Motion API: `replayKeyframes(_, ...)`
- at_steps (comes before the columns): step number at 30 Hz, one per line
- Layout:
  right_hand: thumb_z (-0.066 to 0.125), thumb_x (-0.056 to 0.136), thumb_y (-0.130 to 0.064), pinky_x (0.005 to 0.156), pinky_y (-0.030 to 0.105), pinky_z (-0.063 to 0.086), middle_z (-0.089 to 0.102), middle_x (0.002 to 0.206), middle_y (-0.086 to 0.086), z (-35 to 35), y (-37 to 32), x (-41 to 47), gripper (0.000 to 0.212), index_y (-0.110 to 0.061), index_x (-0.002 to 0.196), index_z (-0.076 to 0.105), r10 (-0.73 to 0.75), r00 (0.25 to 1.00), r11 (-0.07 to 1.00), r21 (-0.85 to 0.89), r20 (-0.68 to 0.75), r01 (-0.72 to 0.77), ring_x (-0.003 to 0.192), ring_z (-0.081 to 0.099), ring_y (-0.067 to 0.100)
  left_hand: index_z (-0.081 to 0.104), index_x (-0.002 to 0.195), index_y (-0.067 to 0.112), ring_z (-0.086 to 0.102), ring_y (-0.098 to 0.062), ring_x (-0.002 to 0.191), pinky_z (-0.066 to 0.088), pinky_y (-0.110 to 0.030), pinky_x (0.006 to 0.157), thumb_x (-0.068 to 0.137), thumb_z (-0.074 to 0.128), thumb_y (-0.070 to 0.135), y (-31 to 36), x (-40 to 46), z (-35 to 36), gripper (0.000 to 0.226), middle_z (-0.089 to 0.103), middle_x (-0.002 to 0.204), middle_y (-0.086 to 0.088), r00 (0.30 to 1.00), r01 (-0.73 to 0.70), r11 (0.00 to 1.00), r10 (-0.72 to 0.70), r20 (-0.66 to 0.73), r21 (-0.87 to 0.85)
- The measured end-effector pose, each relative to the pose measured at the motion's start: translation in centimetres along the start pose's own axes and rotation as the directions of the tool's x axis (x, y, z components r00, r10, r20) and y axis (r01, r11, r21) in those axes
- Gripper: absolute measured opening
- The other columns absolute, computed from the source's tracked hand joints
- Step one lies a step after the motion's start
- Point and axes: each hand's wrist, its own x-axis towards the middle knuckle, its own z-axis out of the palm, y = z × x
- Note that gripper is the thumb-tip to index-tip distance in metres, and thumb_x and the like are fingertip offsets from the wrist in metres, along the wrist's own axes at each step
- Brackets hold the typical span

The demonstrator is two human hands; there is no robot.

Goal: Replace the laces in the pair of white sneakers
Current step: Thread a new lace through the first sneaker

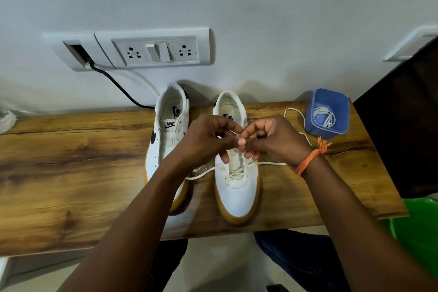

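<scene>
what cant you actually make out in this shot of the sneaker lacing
All in the head view:
- Upper eyelets of the right sneaker: covered by the left hand and right hand.
- Whether the fingers pinch the lace: hidden between them.
- Toe of the left sneaker: behind the left forearm.
- How many laces lie in the blue container: too small and tangled.
- The dark object at right: cut off by the edge.

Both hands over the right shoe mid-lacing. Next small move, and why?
Probably feed the lace end through the next open eyelet of the right sneaker: only its lowest rows are crossed, both hands pinch above the tongue, and lace tails trail loose to both sides.
</scene>
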Motion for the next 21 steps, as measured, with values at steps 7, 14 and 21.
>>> replayKeyframes(7,0.077,0.076,0.003,0.058,0.028,0.059,0.070,0.078,0.024,-0.9,-0.3,-0.2,0.023,0.009,0.096,0.066,0.058,0.998,0.987,0.147,0.002,-0.058,0.064,0.071,0.023,0.070,0.103,-0.004,0.073,-0.021,0.068,0.060,-0.024,0.062,0.081,0.073,-0.004,-0.3,0.1,-0.1,0.022,0.074,0.083,-0.021,0.993,0.111,0.941,-0.096,0.065,-0.319)
replayKeyframes(14,0.072,0.082,0.002,0.064,0.032,0.061,0.073,0.086,0.023,-0.6,-0.2,-0.1,0.018,0.005,0.099,0.067,0.088,0.996,0.986,0.143,0.000,-0.088,0.071,0.073,0.025,0.078,0.089,0.007,0.067,-0.014,0.058,0.053,-0.021,0.056,0.084,0.077,0.014,-1.1,0.5,0.7,0.009,0.072,0.067,-0.010,0.999,0.046,0.996,-0.048,-0.025,-0.078)
replayKeyframes(21,0.074,0.082,-0.003,0.060,0.032,0.058,0.074,0.083,0.017,-1.7,0.6,0.2,0.016,0.000,0.096,0.067,0.182,0.978,0.980,0.096,-0.103,-0.172,0.071,0.071,0.027,0.078,0.078,0.013,0.062,-0.005,0.064,0.050,-0.022,0.063,0.084,0.072,0.015,-1.9,0.7,1.8,0.009,0.073,0.072,0.001,0.975,-0.069,0.946,0.132,-0.181,0.317)
